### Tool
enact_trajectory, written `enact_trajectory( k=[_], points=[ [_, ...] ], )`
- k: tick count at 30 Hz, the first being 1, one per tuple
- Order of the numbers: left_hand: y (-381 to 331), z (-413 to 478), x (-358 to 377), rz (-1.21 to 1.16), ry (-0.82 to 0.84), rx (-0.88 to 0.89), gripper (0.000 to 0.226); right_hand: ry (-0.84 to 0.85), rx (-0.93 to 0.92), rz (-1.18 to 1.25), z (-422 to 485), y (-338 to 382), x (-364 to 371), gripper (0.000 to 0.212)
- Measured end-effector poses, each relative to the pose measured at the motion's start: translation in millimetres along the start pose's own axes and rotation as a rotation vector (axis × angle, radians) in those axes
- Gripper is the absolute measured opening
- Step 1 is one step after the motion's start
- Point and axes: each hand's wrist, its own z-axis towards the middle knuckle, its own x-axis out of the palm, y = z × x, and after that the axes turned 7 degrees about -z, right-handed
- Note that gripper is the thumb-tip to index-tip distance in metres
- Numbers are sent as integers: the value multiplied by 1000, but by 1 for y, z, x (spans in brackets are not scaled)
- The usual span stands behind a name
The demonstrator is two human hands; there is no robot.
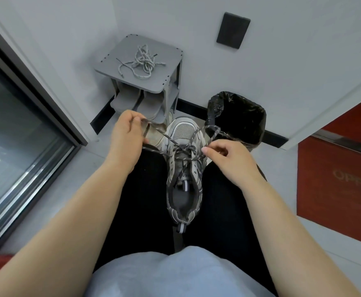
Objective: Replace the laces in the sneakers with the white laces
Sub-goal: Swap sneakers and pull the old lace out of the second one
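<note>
1. Unlacing appears to be the step in hand: the sneaker carries a dark speckled lace crossed through its upper eyelets, and none of the pale replacement is threaded yet.
2. Location of the sneaker: it lies on the person's lap between the thighs, toe pointing away, opening toward the body.
3. Left hand: raised to the left of the toe, with thumb and forefinger pinching one run of the dark lace, which stretches taut back to the eyelets.
4. Right hand: just beside the right of the sneaker, fingers curled and pinching the other run. A loop of lace stands up beyond the knuckles.
5. White laces: a loose tangle on top of the grey shoe rack against the wall, well apart from both hands and untouched.
6. Other items: slippers on the rack's lower shelf and a bin with a black liner to the right of the rack. A pale shape on the floor behind the left hand may be the second shoe, but it is too hidden to confirm.
7. Assessment of next move: the crossings need slackening row by row so the tips can be drawn out of each eyelet. Pulling both runs outward at once risks tightening the lacing instead.
8. Progress: early, with the dark lace yet to come out before any white lace goes in.
</note>
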Motion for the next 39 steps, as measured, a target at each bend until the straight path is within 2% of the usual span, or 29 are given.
enact_trajectory(
  k=[3,5,7,9,11,13,15,16,18,20,23,26,28,32,34,36,39],
  points=[
    [2,-5,0,8,-215,69,16,-7,20,84,0,4,-1,11],
    [2,-9,1,28,-220,123,7,8,19,144,2,4,-1,9],
    [2,-12,2,132,-156,265,19,16,21,170,3,3,0,10],
    [2,-15,3,342,-76,480,31,-35,26,221,4,2,3,13],
    [2,-20,5,520,57,666,26,-148,48,342,4,-2,5,16],
    [4,-24,7,642,199,761,18,-262,76,526,1,-4,4,14],
    [7,-26,8,743,292,728,20,-287,69,612,-1,-6,3,15],
    [8,-26,8,788,306,696,19,-256,45,576,-2,-6,4,14],
    [10,-25,9,882,305,650,14,-138,14,327,-3,-5,8,8],
    [9,-26,11,994,324,610,14,-54,-3,25,-3,-4,11,12],
    [7,-27,13,1063,393,513,19,32,-13,-126,-1,-1,8,15],
    [3,-26,11,1021,386,497,19,97,-10,-25,-2,0,4,10],
    [3,-27,10,959,326,501,18,34,-22,42,-4,-1,4,7],
    [6,-24,3,662,21,445,16,-142,-17,133,-8,-3,9,9],
    [5,-20,-1,528,-69,381,15,-244,38,352,-7,-5,8,15],
    [5,-18,-1,472,-79,339,15,-282,88,575,-4,-6,0,16],
    [5,-20,2,494,-42,359,12,-180,15,442,-6,-6,-1,13]
  ],
)
